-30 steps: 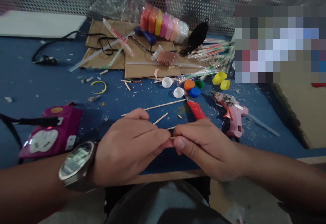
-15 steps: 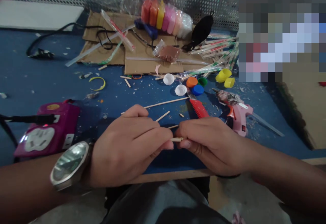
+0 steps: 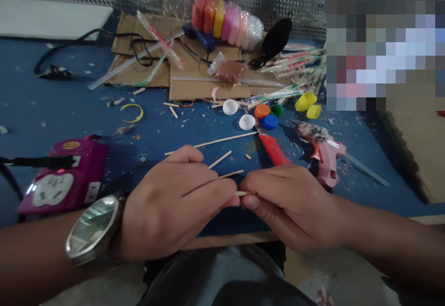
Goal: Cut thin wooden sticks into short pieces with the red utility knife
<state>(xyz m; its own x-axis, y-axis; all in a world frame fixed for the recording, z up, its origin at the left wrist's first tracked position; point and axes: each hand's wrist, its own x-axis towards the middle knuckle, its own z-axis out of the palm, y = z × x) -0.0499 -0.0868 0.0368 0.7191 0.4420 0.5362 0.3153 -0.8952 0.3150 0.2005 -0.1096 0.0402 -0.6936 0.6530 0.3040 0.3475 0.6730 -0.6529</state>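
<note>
Close to the table's front edge, my left hand (image 3: 177, 199) and my right hand (image 3: 292, 204) pinch a thin wooden stick (image 3: 239, 194) between them. Only a short piece of it shows between the fingertips; the rest is hidden in the hands. Just beyond the fingers lie two short wooden sticks, one (image 3: 220, 159) slanting and one (image 3: 232, 173) flatter. A longer wooden stick (image 3: 225, 139) lies behind them, its right end by the blade of a red utility knife (image 3: 273, 148). The knife's lower end is behind my right hand.
A pink glue gun (image 3: 327, 157) lies at right, beside a cardboard piece (image 3: 413, 157). Plastic bottle caps (image 3: 262, 111) sit mid-table. A purple power adapter (image 3: 69, 171) is at left. Behind are cardboard sheets (image 3: 205, 90), bundled sticks (image 3: 295, 67) and coloured clay packs (image 3: 219, 18).
My two hands have come slightly closer together, so less of the stick shows between the fingertips. The things on the table have stayed in place.
</note>
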